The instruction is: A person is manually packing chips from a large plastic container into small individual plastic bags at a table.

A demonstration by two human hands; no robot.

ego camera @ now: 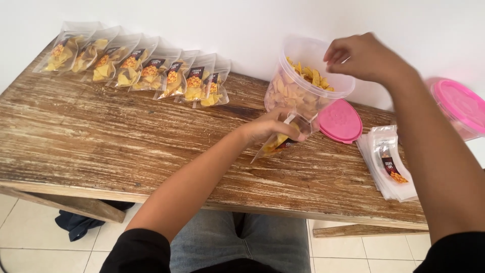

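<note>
My left hand (268, 127) holds a small clear pouch (281, 142), partly filled with yellow chips, tilted over the wooden table (101, 141). My right hand (366, 56) hovers over the mouth of a clear plastic tub (299, 86) full of yellow chips, fingers pinched together; whether it holds chips I cannot tell. The tub's pink lid (340, 121) lies flat on the table just right of the tub.
Several filled chip pouches (141, 68) lean in a row against the white wall at the back left. A stack of flat unfilled pouches (388, 164) lies at the right. A second tub with a pink lid (462, 106) stands at the far right edge.
</note>
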